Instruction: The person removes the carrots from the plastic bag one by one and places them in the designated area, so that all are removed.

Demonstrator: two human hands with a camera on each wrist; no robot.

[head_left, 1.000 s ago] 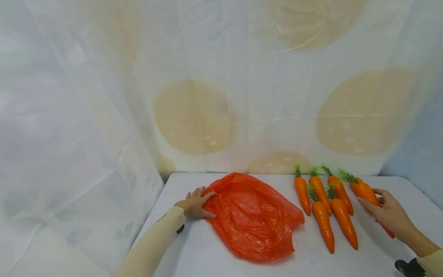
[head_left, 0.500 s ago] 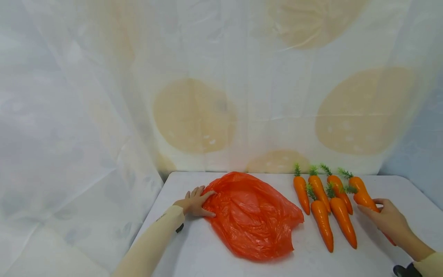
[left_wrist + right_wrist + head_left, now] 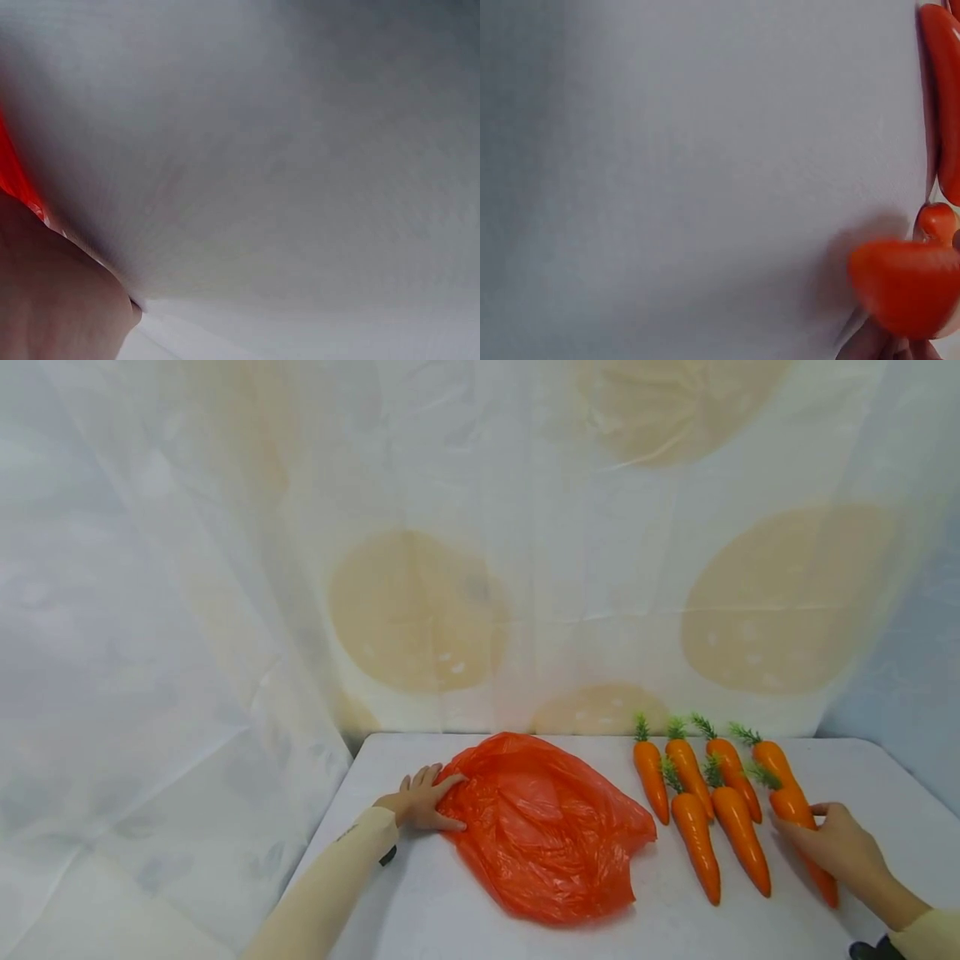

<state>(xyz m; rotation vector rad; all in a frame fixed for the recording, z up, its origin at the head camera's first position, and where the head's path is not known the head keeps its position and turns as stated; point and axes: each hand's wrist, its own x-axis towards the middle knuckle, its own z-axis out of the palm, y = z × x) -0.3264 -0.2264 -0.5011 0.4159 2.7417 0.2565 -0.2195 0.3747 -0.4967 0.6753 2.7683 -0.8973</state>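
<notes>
A crumpled red plastic bag (image 3: 547,835) lies spread on the white table, and my left hand (image 3: 423,797) rests on its left edge with the fingers spread. In the left wrist view only the back of that hand (image 3: 60,285) and a sliver of the bag (image 3: 15,172) show. On the right, my right hand (image 3: 840,843) grips an orange carrot (image 3: 793,810) with a green top, its tip pointing toward me. The right wrist view catches this carrot (image 3: 904,289) end-on, with fingertips partly visible below it. Another carrot (image 3: 776,760) lies just behind the held one.
Several more carrots lie in two rows between the bag and my right hand, including a front one (image 3: 696,847) and a back-left one (image 3: 650,777). The white table (image 3: 420,910) ends at a patterned cloth backdrop (image 3: 585,568); more cloth hangs at both sides.
My right hand has drawn the held carrot nearer to me and slightly left, in front of the carrot it overlapped before. My left hand and the bag have stayed in place.
</notes>
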